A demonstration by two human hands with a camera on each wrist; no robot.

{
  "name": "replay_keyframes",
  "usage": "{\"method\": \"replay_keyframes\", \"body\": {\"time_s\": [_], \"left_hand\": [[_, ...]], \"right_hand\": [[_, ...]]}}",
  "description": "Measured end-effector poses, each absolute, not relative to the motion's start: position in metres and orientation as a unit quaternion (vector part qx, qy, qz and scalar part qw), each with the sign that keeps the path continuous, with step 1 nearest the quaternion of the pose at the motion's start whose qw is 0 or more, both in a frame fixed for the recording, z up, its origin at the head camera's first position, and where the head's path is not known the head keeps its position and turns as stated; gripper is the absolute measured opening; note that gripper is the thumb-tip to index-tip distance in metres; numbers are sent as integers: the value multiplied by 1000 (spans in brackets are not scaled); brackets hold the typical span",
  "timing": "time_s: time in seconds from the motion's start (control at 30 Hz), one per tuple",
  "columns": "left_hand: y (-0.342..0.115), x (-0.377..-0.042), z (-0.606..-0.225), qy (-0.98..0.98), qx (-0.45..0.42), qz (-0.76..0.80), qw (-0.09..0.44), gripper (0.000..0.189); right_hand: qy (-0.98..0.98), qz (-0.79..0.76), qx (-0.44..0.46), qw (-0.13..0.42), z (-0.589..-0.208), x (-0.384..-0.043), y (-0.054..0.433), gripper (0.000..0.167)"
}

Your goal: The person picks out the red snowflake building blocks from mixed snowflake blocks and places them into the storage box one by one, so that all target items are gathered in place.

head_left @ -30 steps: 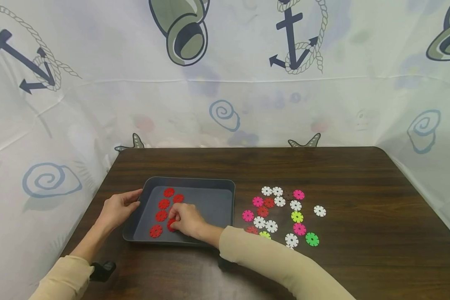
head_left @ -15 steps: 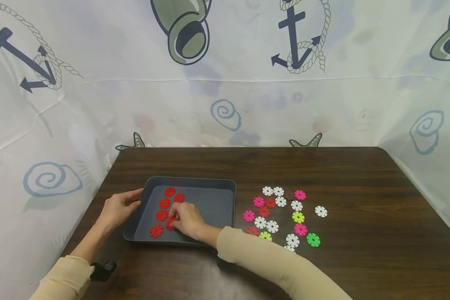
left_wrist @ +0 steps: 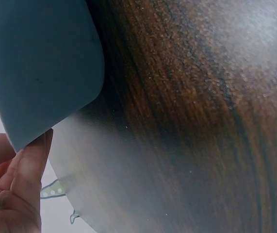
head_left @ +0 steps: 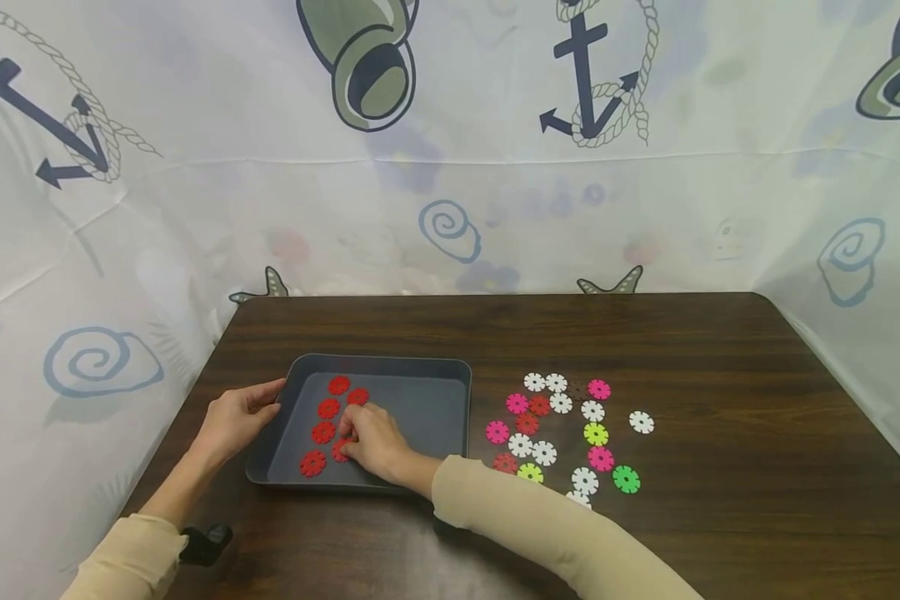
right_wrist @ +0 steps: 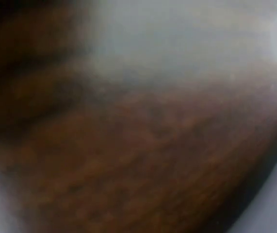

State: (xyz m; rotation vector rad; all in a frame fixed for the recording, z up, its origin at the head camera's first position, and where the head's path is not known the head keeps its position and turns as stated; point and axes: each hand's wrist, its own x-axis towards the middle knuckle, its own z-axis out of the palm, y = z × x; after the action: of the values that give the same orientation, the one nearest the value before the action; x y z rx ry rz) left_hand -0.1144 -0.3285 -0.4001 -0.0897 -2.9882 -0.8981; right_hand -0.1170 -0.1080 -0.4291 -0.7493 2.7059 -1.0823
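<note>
A grey rectangular baking tray (head_left: 429, 412) sits on the left part of the table in the head view. My left hand (head_left: 234, 422) pinches its left rim; in the left wrist view the thumb and fingers meet around the edge of the tray (left_wrist: 43, 63). Inside the tray, my right hand (head_left: 378, 442) has its fingertips curled down on a red notched plastic disc (head_left: 338, 451), partly hidden by the fingers. Several other red discs (head_left: 312, 463) lie flat in two uneven columns on the tray's left side. The right wrist view is blurred and shows no hand.
Right of the tray, loose notched discs in white (head_left: 641, 422), pink (head_left: 601, 458), yellow (head_left: 596, 433), green (head_left: 626, 479) and red (head_left: 505, 463) lie on the dark wooden table (head_left: 720, 375). My right sleeve (head_left: 555, 525) passes in front of the nearest ones. A patterned curtain (head_left: 330, 225) hangs behind.
The red disc under my right fingertips has shifted slightly, toward the neighbouring column of discs. My right forearm has edged a little to the left; the left hand stays at the rim.
</note>
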Motion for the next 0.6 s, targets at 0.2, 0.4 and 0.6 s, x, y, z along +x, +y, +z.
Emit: {"method": "replay_keyframes", "body": {"time_s": [0.2, 0.4, 0.6], "left_hand": [[-328, -114, -400, -957, -30, -288, 12, 41], [-329, -114, -402, -958, -29, -285, 12, 41], [-328, -115, -402, -956, -27, -291, 9, 42]], "right_hand": [[891, -378, -247, 53, -429, -117, -106, 18], [876, -420, -224, 73, -427, -118, -101, 16], [855, -464, -208, 99, -422, -118, -92, 14]]}}
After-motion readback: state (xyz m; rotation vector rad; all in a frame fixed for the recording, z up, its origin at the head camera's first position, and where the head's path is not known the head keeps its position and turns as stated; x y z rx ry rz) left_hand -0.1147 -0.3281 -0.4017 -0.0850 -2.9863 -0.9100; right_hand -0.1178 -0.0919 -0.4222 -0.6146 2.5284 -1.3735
